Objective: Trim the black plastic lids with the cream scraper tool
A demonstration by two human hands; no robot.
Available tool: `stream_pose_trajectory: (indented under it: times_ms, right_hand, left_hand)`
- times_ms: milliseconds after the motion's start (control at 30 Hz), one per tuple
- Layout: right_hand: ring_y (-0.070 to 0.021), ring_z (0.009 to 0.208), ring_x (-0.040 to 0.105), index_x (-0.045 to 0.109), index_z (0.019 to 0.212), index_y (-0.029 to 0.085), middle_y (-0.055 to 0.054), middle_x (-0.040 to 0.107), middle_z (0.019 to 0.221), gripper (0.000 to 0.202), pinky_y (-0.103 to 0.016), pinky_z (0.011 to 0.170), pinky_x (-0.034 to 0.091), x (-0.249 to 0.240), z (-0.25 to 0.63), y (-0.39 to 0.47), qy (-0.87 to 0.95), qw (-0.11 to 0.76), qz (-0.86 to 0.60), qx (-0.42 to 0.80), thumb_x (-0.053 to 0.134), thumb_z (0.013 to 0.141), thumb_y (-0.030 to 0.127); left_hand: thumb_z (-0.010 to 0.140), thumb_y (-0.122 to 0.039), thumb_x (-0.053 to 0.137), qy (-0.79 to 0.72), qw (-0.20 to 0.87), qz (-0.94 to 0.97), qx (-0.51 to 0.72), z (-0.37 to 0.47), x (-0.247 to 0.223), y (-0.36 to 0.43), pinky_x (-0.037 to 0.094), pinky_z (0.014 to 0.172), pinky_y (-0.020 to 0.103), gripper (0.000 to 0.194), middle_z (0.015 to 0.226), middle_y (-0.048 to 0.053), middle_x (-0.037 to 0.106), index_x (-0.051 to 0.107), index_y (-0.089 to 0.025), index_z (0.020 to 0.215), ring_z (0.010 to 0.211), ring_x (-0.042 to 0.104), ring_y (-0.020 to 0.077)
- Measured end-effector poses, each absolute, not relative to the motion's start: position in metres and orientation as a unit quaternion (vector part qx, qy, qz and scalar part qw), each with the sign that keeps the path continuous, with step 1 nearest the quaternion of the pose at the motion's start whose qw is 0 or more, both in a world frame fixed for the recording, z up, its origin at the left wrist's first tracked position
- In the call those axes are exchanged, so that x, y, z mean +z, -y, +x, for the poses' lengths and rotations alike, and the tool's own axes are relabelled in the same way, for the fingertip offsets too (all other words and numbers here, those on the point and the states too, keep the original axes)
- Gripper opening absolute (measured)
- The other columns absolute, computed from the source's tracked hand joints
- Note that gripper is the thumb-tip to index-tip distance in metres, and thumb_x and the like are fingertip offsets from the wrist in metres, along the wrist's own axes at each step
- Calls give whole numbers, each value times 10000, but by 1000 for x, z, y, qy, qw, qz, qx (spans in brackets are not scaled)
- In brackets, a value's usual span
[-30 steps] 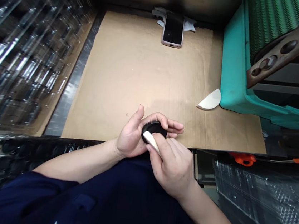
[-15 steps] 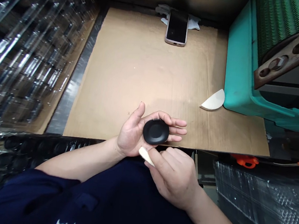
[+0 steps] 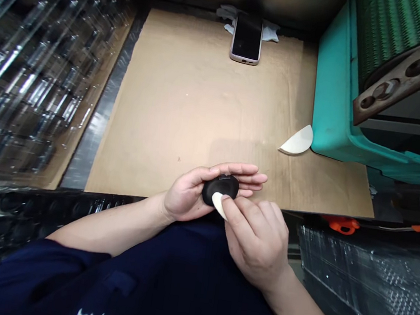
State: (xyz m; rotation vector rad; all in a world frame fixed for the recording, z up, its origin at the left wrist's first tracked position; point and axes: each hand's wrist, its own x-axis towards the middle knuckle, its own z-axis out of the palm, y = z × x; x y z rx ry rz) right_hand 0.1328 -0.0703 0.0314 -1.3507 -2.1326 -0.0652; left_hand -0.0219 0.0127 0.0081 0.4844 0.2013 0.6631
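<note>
A round black case (image 3: pixel 210 190) rests in the palm of my left hand (image 3: pixel 186 193), whose thumb lies against its edge while the fingers stretch out to the right. My right hand (image 3: pixel 257 239) pinches a small cream-white pad (image 3: pixel 218 205), and the pad's tip overlaps the face of the black case. Part of the pad is hidden by the fingers. On the cardboard (image 3: pixel 201 101), to the right, lies a white half-round piece (image 3: pixel 298 141).
A phone (image 3: pixel 246 39) lies on a white cloth at the back. A teal crate (image 3: pixel 332 100) stands right, under a metal bracket (image 3: pixel 409 74). Clear plastic trays (image 3: pixel 37 72) are stacked left. An orange-handled tool (image 3: pixel 342 224) and wrapped trays (image 3: pixel 363 276) are at lower right.
My right hand has moved up and right, bringing the cream-white pad from below the black case onto its face. My left thumb has lowered from upright to the edge of the case.
</note>
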Motion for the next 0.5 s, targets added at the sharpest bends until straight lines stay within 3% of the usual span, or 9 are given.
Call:
stream_pose_trajectory:
  times_ms: [200, 500]
  right_hand:
    - [-195, 787, 573, 674, 1172, 111, -95, 749, 980, 295, -355, 699, 409, 32, 136, 63, 791, 299, -533, -31, 663, 884, 47]
    - [-194, 745, 551, 676, 1158, 92, -90, 730, 899, 259, -353, 660, 407, 36, 131, 65, 804, 292, -518, -10, 622, 907, 57]
  left_hand:
    - [983, -335, 378, -106, 914, 233, 314, -23, 5, -11, 214, 1248, 551, 531, 1481, 212, 549, 592, -67, 1389, 1446, 443, 369]
    - [965, -320, 384, -108, 912, 253, 305, -21, 4, -12, 231, 1248, 537, 545, 1495, 196, 541, 572, -78, 1416, 1438, 456, 358]
